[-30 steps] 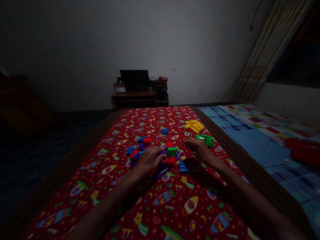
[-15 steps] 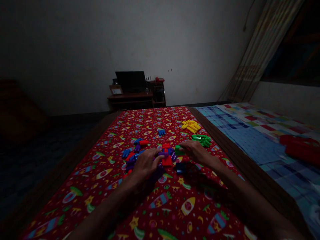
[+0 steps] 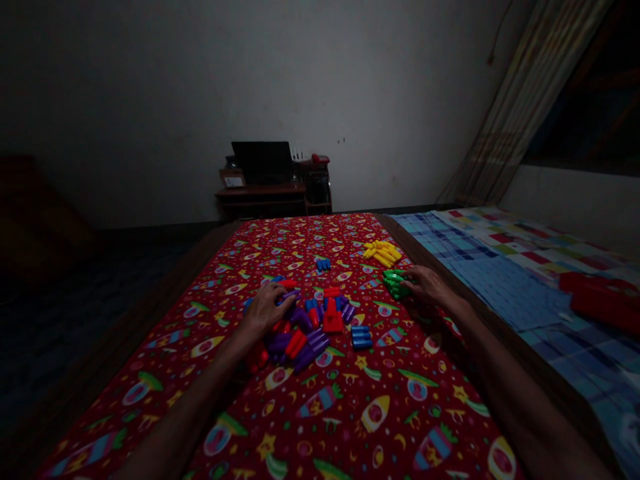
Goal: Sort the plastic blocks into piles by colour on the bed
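Near the right edge of the cloth-covered counter (image 3: 510, 343), the right hand (image 3: 406, 283) had its fingertips at the green pieces (image 3: 393, 281); whether it gripped one, I could not tell. The left hand (image 3: 267, 308) reached over the purple, red and blue pieces (image 3: 314, 345) toward the counter's left edge, thumb and fingers against a purple piece (image 3: 290, 296); pinched or merely touched was unclear. On the right, a light touch seemed best: fingers low, then a straight lift, so that no green piece strayed toward the right edge or the yellow pieces (image 3: 383, 253) farther up. On the left, spreading the heap seemed wiser than digging, since pieces overlapped there. The near blue piece (image 3: 361, 337), just off the heap, was best left unbrushed.
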`<state>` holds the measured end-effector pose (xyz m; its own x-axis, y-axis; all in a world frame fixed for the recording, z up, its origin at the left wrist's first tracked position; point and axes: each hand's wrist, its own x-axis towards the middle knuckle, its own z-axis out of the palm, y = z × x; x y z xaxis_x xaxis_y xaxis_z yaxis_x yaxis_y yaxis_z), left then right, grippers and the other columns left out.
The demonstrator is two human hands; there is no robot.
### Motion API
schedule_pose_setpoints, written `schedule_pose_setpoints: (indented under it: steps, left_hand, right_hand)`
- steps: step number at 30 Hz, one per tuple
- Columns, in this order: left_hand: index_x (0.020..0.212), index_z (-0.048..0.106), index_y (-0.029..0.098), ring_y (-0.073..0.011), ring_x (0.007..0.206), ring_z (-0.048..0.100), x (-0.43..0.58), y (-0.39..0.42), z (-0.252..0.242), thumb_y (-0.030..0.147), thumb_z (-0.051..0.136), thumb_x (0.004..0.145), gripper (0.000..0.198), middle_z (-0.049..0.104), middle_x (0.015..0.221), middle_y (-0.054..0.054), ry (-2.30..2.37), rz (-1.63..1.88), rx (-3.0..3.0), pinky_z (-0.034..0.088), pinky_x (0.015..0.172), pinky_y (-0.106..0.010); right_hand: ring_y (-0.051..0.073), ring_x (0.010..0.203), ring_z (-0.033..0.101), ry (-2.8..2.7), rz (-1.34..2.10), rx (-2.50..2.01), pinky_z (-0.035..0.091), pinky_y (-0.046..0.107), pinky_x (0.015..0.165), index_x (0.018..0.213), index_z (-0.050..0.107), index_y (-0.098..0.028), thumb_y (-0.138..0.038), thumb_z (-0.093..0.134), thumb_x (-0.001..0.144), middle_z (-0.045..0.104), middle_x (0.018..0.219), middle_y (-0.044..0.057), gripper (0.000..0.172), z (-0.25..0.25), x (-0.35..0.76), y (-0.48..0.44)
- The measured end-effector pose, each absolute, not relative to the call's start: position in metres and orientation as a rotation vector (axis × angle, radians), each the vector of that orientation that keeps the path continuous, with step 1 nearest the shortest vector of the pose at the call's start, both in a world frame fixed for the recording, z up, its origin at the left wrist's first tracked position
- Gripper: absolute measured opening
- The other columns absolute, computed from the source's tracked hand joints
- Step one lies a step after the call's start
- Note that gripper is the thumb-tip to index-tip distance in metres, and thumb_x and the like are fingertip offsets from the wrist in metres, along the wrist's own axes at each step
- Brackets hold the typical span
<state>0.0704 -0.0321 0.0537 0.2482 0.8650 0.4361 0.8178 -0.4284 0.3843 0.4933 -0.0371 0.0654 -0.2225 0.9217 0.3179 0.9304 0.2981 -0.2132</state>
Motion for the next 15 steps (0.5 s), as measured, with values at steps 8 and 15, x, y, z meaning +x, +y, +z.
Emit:
schedule_pose_setpoints:
  steps: [8, 15]
  left_hand:
    - [0.079, 0.068, 0.019, -0.0246, 0.089, 0.063, 0.057, -0.027, 0.045, 0.046, 0.051, 0.078, 0.032, 0.070, 0.090, -0.010, 1.777, 0.909, 2.283, 0.050, 0.084, -0.036]
    - [0.086, 0.067, 0.018, -0.0240, 0.086, 0.064, 0.043, -0.022, 0.040, 0.049, 0.046, 0.076, 0.040, 0.071, 0.092, -0.009, 1.796, 0.961, 2.097, 0.051, 0.078, -0.034]
  right_hand:
    - [0.025, 0.091, 0.063, -2.071, -0.110, -1.539, 0.047, 0.034, 0.080, 0.099, 0.072, -0.014, -0.025, 0.056, 0.084, 0.070, 0.098, 0.014, 0.024, 0.078, 0.483, -0.042]
    - [0.018, 0.075, 0.065, -2.253, 0.151, -1.237, 0.045, 0.025, 0.068, 0.093, 0.073, -0.017, -0.020, 0.052, 0.086, 0.073, 0.088, 0.009, 0.023, 0.083, 0.404, -0.052]
